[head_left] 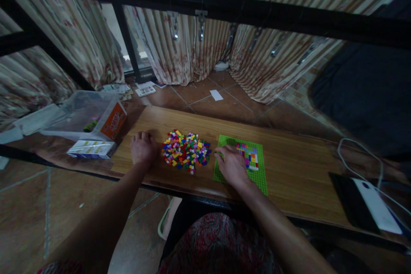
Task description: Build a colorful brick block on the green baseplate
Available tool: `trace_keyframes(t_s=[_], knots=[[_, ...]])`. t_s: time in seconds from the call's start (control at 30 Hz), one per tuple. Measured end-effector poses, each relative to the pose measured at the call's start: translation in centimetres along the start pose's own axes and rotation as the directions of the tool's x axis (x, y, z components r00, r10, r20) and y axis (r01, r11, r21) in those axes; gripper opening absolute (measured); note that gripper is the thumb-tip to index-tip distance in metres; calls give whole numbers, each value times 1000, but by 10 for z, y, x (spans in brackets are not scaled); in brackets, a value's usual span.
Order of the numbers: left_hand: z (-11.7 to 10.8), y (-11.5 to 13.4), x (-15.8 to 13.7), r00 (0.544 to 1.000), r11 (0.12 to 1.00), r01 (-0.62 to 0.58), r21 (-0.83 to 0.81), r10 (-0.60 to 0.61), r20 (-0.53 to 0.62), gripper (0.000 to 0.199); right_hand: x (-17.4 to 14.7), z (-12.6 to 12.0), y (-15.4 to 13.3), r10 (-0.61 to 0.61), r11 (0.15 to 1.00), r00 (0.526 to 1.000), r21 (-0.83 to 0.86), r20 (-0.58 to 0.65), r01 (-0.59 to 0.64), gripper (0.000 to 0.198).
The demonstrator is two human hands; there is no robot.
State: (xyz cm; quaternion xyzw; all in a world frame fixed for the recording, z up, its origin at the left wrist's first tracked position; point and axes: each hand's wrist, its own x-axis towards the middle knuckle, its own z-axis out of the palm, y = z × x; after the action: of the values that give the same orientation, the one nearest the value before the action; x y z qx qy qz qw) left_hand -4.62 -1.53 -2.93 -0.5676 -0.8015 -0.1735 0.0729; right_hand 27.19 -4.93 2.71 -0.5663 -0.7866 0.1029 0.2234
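Bare wood lies under my left hand (pixel 143 147), whose fingers are curled in on the board left of a pile of small toy bricks (pixel 186 150). The pile is spread flat in many colours. My right hand (pixel 233 165) is over the left part of a green studded baseplate (pixel 261 182), thumb and forefinger brought together near its left edge. Whatever is between those fingertips is too small to make out; some green shows there. Just right of that hand, a patch of coloured bricks (pixel 252 158) is set on the baseplate, partly covered by the hand.
The wooden board (pixel 298 171) rests on a low table. To the left stand a clear plastic bin (pixel 77 111) with an orange label and a flat carton (pixel 92 149). A white and black device (pixel 374 201) with a white cable (pixel 382 167) lies at the right end. Curtains (pixel 205 55) hang beyond.
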Motion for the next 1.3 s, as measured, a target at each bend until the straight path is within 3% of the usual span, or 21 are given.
trace_keyframes(t_s=[0.2,0.4,0.63,0.8,1.07,1.3], knots=[[2,-2,0,1000,1000,-11,-4,11,-20,33,8,26,-9,139,972,976,-212,169,-102,22],[0,0,-1,1000,1000,2,4,-2,-13,32,8,33,-2,149,979,969,-171,196,-116,27],[-3,1,-1,1000,1000,19,6,-19,2,33,-11,25,-8,77,987,996,140,48,-83,20],[-3,-1,0,1000,999,-6,-33,5,-10,31,-25,4,8,151,937,985,330,-83,-116,20],[-7,3,1,1000,999,-20,31,20,13,34,-22,-23,66,396,892,891,322,-222,-317,24],[-5,0,2,1000,999,-22,28,22,4,32,-9,-15,74,354,920,909,253,-218,-298,26]])
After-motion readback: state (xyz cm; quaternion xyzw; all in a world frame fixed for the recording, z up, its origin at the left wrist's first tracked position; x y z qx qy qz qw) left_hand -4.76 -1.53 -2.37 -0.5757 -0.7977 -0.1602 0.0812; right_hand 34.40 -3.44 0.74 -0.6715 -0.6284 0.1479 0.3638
